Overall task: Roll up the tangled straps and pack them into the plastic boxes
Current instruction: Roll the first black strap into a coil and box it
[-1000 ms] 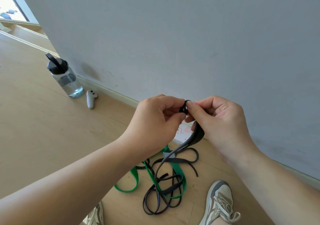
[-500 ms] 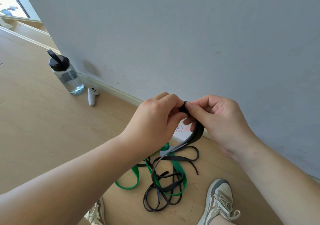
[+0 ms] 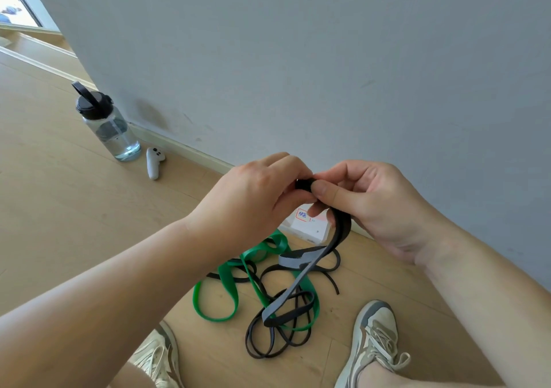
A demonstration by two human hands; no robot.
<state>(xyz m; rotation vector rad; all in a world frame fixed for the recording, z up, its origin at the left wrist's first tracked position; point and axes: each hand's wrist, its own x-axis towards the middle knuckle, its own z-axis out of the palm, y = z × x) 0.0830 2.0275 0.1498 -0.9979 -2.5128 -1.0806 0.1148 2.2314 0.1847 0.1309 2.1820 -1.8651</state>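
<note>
Rolling the black strap [image 3: 340, 232] well means, I judge, laying each turn flat and edge to edge on the small coil [image 3: 303, 183], and feeding the tail under light tension so no twist gets wound in. The left hand [image 3: 256, 196] has its grip closed on the coil, fingers curled round it. The right hand [image 3: 372, 205] pinches the same coil from three o'clock, thumb on top, while the tail runs under its fingers. From there the strap hangs toward six o'clock into the heap on the wooden floor [image 3: 59, 208]. It is flat, matt webbing, limp and narrow, and it looks greyer where light catches it. It loops through a glossy green strap [image 3: 226, 283], so tugs could tighten the tangle; lifting loops free first seems wiser. A white plastic box [image 3: 313, 229] with a handwritten label sits against the grey wall [image 3: 328, 59], partly hidden below the hands. At ten o'clock stand a clear bottle [image 3: 110, 128] and a white controller [image 3: 154, 162].
</note>
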